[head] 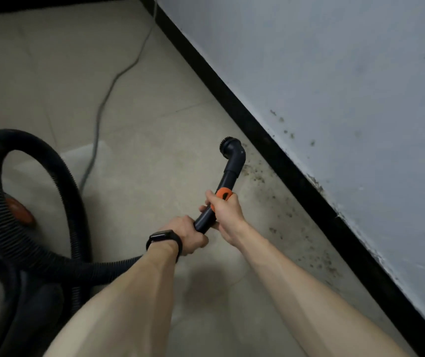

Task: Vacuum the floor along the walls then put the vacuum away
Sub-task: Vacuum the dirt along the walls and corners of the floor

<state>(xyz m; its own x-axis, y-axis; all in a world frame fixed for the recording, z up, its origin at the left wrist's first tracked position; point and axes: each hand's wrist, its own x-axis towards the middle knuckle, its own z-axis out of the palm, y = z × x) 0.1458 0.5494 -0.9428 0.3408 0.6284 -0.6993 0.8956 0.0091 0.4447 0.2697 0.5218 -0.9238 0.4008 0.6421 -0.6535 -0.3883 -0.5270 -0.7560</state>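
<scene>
Vacuum wand point(228, 176) slants forward-right, toward the black baseboard point(255, 124).

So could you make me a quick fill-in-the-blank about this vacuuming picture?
1. The right hand grips the vacuum wand at its ___ collar.
2. The left hand, gripping lower down, has a ___ on its wrist.
3. Dark specks dot the floor beside the ___ baseboard.
4. The ribbed hose loops on the person's ___ side.
Missing words: orange; watch; black; left.
</scene>
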